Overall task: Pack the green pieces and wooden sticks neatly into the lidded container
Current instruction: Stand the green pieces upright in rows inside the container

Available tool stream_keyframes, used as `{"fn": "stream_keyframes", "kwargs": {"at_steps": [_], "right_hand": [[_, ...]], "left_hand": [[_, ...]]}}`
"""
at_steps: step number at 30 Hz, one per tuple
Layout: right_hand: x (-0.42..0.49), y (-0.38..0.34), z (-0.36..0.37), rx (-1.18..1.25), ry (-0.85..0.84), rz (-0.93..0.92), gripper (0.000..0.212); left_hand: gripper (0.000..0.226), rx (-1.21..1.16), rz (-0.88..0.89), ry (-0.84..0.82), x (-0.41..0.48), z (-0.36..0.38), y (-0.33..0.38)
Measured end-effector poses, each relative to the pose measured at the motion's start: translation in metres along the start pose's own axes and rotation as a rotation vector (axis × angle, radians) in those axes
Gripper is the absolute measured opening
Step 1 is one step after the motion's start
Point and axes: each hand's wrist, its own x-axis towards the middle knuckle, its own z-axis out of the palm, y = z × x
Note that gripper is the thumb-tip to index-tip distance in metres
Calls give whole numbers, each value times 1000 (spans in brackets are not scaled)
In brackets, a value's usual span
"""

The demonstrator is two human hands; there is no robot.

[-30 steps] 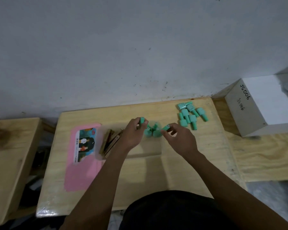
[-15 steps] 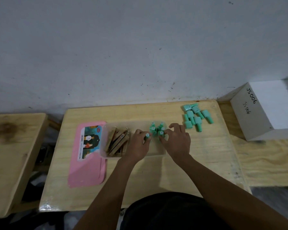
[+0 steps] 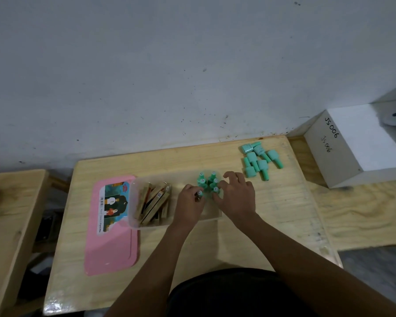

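A clear plastic container sits mid-table. Several wooden sticks lie stacked in its left half. Several green pieces stand upright in its right half. My left hand is inside the container, fingers closed on one upright green piece. My right hand reaches in from the right, its fingertips on another green piece in the cluster. A loose pile of green pieces lies at the table's far right. The pink lid lies flat left of the container.
A white box marked JS006 stands to the right on a lower wooden surface. Another wooden table is at the left, across a gap. The grey wall runs right behind the table's far edge.
Both hands came down from above the container into it, each carrying a green piece, and now set them upright among the cluster. The view shifted slightly.
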Motion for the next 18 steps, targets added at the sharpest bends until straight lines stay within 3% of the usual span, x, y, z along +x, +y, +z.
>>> {"fn": "stream_keyframes", "kwargs": {"at_steps": [18], "right_hand": [[-4, 5, 0, 45, 19, -4, 28]], "left_hand": [[25, -36, -3, 75, 4, 13, 2]]}}
